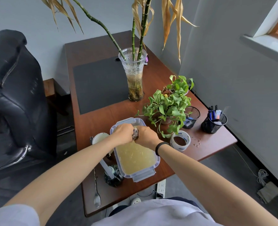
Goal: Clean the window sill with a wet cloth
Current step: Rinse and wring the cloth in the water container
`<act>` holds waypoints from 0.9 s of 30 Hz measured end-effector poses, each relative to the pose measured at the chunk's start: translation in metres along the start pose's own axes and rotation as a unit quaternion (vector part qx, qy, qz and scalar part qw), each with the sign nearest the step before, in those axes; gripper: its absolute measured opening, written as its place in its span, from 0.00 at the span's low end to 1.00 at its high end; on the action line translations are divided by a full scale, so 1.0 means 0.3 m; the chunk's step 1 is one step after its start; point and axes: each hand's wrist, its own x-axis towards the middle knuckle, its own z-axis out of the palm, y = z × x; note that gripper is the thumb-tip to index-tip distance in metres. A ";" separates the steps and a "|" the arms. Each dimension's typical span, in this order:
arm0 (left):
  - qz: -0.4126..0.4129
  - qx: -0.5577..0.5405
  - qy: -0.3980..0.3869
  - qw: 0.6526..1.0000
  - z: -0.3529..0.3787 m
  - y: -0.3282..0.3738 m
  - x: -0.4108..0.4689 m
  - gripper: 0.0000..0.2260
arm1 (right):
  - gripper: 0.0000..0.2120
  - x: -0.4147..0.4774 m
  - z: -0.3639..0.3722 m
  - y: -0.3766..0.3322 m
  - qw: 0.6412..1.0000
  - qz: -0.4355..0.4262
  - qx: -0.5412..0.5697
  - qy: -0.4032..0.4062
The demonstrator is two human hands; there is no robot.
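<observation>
A small, dark, mottled cloth [135, 134], twisted into a tight roll, is held above the far end of a clear, rectangular plastic container [141, 175] with clip latches. The container is filled with cloudy yellowish water [135, 159] and stands on a reddish-brown wooden desk [102, 124]. The cloth is gripped at one end by the left hand [122, 133] and at the other by the right hand [145, 136]. Both sets of fingers are curled firmly round it, as for wringing. The pale window sill [265, 44] to be cleaned is seen well apart, high on the right-hand wall.

The cloth is judged to be soft and limp, made heavier by the water it has soaked up, and likely to drip if it is carried before being squeezed out. No damage is to be feared from hard twisting. For wringing, it is best held at both ends, as it is here. For wiping, it would probably be better folded into a flat pad and pressed under the palm and fingers.

Blue printing is seen on a white roll of tape [179, 146] lying just beside the container, but it is too small to be read. No other legible writing or brand can be made out.
</observation>
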 end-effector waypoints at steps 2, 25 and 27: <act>-0.061 -0.111 -0.071 0.989 -0.009 -0.014 0.014 0.10 | 0.20 -0.007 0.020 0.019 0.983 -0.088 -0.111 0.119; -0.096 -0.095 -0.104 0.985 -0.013 0.044 -0.039 0.02 | 0.08 -0.075 -0.032 -0.064 0.962 -0.121 -0.236 0.063; -0.113 -0.010 -0.075 0.991 0.002 0.061 -0.055 0.06 | 0.09 -0.072 -0.019 -0.058 0.965 -0.105 -0.231 0.071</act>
